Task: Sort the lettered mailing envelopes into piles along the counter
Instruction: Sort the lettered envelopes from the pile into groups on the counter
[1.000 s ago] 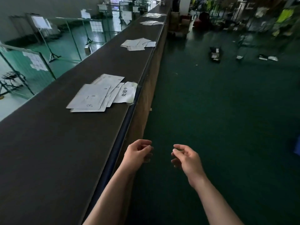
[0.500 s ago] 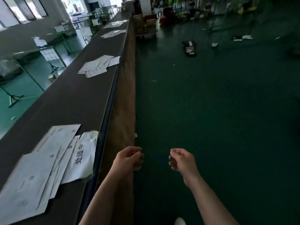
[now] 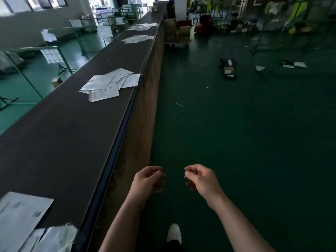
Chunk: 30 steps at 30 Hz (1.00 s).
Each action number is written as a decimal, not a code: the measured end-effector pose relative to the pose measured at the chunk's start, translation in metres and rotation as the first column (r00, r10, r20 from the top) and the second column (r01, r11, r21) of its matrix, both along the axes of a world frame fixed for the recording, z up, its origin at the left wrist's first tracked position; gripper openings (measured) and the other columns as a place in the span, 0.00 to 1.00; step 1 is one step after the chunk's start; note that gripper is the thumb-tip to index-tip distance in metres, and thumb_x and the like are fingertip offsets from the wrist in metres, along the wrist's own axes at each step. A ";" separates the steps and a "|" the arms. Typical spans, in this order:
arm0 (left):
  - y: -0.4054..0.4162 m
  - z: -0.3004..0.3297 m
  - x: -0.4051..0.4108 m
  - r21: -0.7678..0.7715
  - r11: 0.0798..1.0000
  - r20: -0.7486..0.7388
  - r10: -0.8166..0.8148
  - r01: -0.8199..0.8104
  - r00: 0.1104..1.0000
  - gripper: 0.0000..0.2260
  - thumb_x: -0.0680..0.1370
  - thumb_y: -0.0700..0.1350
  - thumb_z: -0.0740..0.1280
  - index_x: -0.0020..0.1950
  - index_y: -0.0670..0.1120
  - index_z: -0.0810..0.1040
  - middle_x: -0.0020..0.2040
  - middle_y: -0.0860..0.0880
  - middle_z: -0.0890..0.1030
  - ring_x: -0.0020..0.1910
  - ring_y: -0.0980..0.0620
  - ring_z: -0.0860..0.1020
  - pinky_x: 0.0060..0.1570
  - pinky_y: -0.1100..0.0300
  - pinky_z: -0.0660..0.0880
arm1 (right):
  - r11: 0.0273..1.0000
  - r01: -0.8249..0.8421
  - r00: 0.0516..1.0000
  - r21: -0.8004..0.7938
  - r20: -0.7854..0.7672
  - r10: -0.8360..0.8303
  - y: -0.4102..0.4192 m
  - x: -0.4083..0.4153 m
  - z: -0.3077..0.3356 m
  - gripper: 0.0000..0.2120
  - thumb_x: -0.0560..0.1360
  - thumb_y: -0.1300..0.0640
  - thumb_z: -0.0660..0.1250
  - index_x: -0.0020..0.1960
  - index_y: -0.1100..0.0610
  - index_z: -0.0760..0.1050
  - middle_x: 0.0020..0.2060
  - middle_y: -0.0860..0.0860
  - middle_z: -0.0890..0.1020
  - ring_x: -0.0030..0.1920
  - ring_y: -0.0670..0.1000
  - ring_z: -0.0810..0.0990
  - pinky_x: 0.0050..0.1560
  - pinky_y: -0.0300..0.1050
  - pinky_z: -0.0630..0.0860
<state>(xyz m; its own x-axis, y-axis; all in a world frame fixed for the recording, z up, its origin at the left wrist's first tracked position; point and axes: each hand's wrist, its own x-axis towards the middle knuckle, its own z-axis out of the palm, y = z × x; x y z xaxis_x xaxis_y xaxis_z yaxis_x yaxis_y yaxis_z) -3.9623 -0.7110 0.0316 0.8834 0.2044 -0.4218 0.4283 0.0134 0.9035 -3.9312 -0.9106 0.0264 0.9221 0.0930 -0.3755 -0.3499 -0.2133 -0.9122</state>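
Observation:
A long dark counter [image 3: 63,135] runs from the lower left to the far middle. White envelopes lie on it in separate piles: a nearest pile [image 3: 23,220] at the bottom left, a second pile [image 3: 109,84] further along, a third pile [image 3: 137,39] and a fourth pile [image 3: 143,26] beyond. My left hand [image 3: 149,179] and my right hand [image 3: 199,179] hang over the green floor to the right of the counter. Both have loosely curled fingers and hold nothing.
The counter's blue front edge [image 3: 116,142] and brown side panel [image 3: 138,128] run beside me. Green floor [image 3: 236,142] stretches to the right, with dark parcels [image 3: 228,69] and scraps lying on it. Cardboard boxes [image 3: 177,33] stand at the far end. My white shoe [image 3: 174,233] shows below.
The view has moved forward along the counter. The nearest pile has slid to the bottom left corner and the further piles have come closer. Both hands stay empty in front of me.

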 end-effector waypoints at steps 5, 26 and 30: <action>0.024 0.014 0.168 -0.008 0.999 0.041 0.031 -0.031 0.999 0.06 0.82 0.40 0.67 0.58 0.45 0.82 0.50 0.45 0.86 0.45 0.49 0.84 0.45 0.53 0.83 | 0.999 -0.011 1.000 -0.053 0.009 0.012 0.024 0.156 0.025 0.04 0.80 0.58 0.69 0.53 0.52 0.82 0.45 0.52 0.86 0.44 0.52 0.86 0.43 0.45 0.83; -0.045 0.038 0.811 0.310 0.932 0.024 -0.207 0.189 0.978 0.06 0.82 0.42 0.67 0.57 0.47 0.81 0.49 0.43 0.85 0.44 0.43 0.84 0.47 0.45 0.83 | 0.988 0.151 0.988 0.020 -0.034 -0.151 -0.060 0.807 0.011 0.04 0.80 0.61 0.68 0.52 0.55 0.82 0.44 0.54 0.86 0.41 0.52 0.85 0.41 0.45 0.81; -0.020 0.030 0.910 0.283 0.954 0.002 -0.104 0.099 0.995 0.06 0.82 0.42 0.67 0.58 0.47 0.81 0.50 0.45 0.85 0.44 0.47 0.83 0.47 0.48 0.83 | 1.000 -0.025 1.000 -0.011 -0.003 0.025 -0.038 0.917 0.011 0.04 0.80 0.60 0.69 0.52 0.53 0.82 0.44 0.53 0.86 0.41 0.51 0.85 0.40 0.44 0.81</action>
